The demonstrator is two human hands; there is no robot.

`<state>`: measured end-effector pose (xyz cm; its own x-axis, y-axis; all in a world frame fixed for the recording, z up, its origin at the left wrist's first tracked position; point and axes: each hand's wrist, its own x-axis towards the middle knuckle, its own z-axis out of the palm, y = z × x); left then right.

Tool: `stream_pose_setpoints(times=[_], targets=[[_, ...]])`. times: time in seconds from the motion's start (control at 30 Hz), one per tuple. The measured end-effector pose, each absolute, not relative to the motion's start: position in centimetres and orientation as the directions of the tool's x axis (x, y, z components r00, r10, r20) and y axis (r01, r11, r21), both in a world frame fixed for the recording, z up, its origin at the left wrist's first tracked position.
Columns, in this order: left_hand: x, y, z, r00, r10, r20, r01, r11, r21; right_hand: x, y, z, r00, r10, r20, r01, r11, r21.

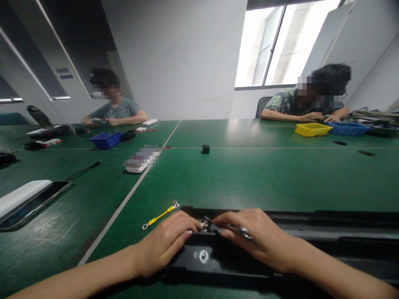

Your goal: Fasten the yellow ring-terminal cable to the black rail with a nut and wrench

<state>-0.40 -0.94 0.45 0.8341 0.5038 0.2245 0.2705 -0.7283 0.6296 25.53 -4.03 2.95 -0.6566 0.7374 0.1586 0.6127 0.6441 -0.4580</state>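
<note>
My right hand (pixel 254 232) is closed around a slim metal wrench (pixel 245 232), its shiny end sticking out behind the fingers. The other end of the wrench is at a small brass-coloured nut (pixel 204 224) in a long black metal channel (pixel 187 259). My left hand (pixel 170 236) rests over the channel's left end, fingers bent together, with the fingertips right beside the nut. Whatever they pinch is hidden. A short yellow wire with ring terminals (pixel 160 216) lies on the table just beyond my left hand, and a small nut is by its far end.
The green table (pixel 249 178) holds a small black block (pixel 205 149), a white device (pixel 137 166), and a phone (pixel 40 207) at left. Farther off are a dark blue bin (pixel 106 140), a yellow bin (pixel 312 129) and a blue bin (pixel 349 128). Two people sit working across the table.
</note>
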Motion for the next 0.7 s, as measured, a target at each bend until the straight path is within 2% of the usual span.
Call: stream_pose_setpoints(times=[0.7], targets=[[-0.58, -1.06, 0.09, 0.829, 0.514, 0.218, 0.290, -0.730, 0.619, 25.62, -4.09, 3.05, -0.687, 0.703, 0.182, 0.573, 0.679, -0.460]])
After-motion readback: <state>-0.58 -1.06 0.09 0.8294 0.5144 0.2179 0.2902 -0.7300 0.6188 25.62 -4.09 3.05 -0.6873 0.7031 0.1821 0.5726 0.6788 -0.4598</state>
